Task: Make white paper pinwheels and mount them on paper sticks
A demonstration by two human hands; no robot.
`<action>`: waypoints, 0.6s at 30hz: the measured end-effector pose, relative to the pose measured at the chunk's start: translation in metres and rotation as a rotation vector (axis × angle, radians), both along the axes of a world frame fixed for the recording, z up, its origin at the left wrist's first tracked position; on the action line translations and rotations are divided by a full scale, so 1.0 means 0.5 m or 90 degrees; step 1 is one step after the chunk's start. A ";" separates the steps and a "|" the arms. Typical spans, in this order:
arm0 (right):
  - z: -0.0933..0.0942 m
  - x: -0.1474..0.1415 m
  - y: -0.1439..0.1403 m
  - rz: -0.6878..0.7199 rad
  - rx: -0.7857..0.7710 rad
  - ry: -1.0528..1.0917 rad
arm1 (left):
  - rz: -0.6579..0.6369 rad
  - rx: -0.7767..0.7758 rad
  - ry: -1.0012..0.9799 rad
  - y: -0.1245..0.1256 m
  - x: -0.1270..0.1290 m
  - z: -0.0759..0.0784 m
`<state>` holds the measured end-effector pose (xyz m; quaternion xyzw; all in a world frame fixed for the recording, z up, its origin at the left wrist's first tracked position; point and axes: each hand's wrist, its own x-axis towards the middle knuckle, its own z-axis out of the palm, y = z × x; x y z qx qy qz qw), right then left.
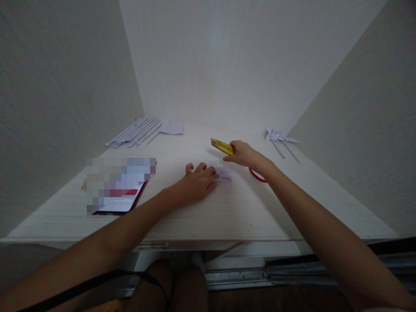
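Note:
A yellow utility knife (pixel 222 146) is gripped in my right hand (pixel 243 153), raised a little over the white table and pointing left. My left hand (pixel 197 184) rests on the table with its fingers bent. Its thumb and forefinger are at a small, pale piece of paper (pixel 224 178), holding it against the tabletop; the paper looks blurred. Under my right forearm lies a red ring-shaped object (pixel 256 174), partly hidden, so its kind cannot be made out.
Rolled paper sticks (pixel 138 131) lie at the back left beside flat paper sheets (pixel 172 128). Paper pinwheels on sticks (pixel 276 136) are at the back right. A phone or tablet (pixel 120 203), partly pixelated, lies at left. Panels (pixel 221 60) enclose the table (pixel 208 221).

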<state>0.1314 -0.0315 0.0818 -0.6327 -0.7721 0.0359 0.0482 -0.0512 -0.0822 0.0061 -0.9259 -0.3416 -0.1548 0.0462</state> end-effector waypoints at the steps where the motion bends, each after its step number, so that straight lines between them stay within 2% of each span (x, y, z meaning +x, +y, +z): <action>1: 0.008 0.010 -0.009 0.000 0.021 0.004 | 0.000 0.003 0.001 0.000 0.000 0.000; 3: 0.022 0.030 -0.034 0.011 0.044 0.005 | 0.000 0.009 0.000 -0.001 0.000 0.000; 5: 0.027 0.047 -0.065 0.039 0.006 0.001 | 0.000 0.013 -0.004 -0.001 0.000 0.000; 7: 0.023 0.056 -0.094 0.059 -0.026 -0.023 | -0.001 0.013 -0.007 -0.001 0.001 0.001; 11: 0.001 0.052 -0.138 0.067 0.009 -0.162 | -0.002 0.003 -0.005 -0.003 0.001 0.002; 15: -0.010 0.037 -0.149 0.093 0.011 -0.245 | 0.000 0.000 0.006 -0.006 0.001 0.003; 18: -0.013 0.042 -0.142 0.118 0.003 -0.203 | 0.004 0.001 0.009 -0.007 0.003 0.002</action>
